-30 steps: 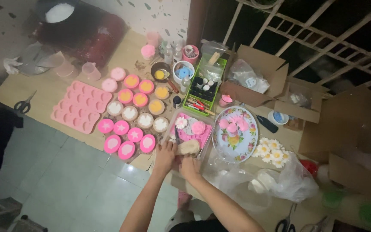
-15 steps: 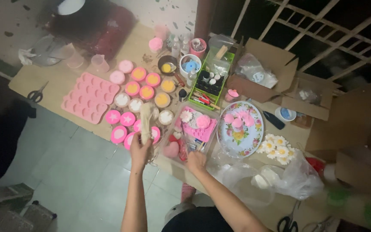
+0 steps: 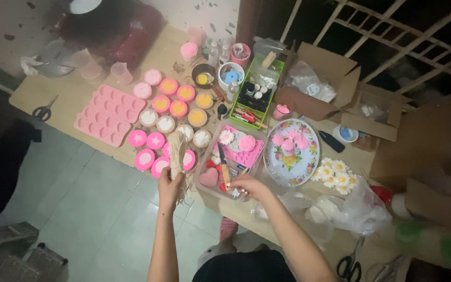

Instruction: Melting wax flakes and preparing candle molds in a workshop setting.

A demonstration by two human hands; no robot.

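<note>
My left hand (image 3: pixel 169 186) grips a pale bundle of raffia-like straw (image 3: pixel 177 154) and holds it upright over the table's front edge, in front of several round pink moulds (image 3: pixel 155 141). My right hand (image 3: pixel 247 184) pinches a slim tool with a dark blade and light handle (image 3: pixel 224 166) above a clear plastic tray (image 3: pixel 207 159). That tray holds a pink heart shape (image 3: pixel 209 178), a pink mould piece and small flower shapes (image 3: pixel 246 143).
A pink multi-cavity silicone mould (image 3: pixel 109 115) lies left. A floral plate (image 3: pixel 307 156) with pink pieces sits right of the tray, white daisies (image 3: pixel 334 174) beside it. Behind stand a green box of bottles (image 3: pixel 254 96), cardboard boxes (image 3: pixel 319 86), cups; scissors (image 3: pixel 43 110) far left, plastic bags (image 3: pixel 340 211) right.
My right hand rose from the tray's front with the slim tool in its fingers. The left hand lifted the straw bundle away from the tray a second ago and holds it steady to the left.
</note>
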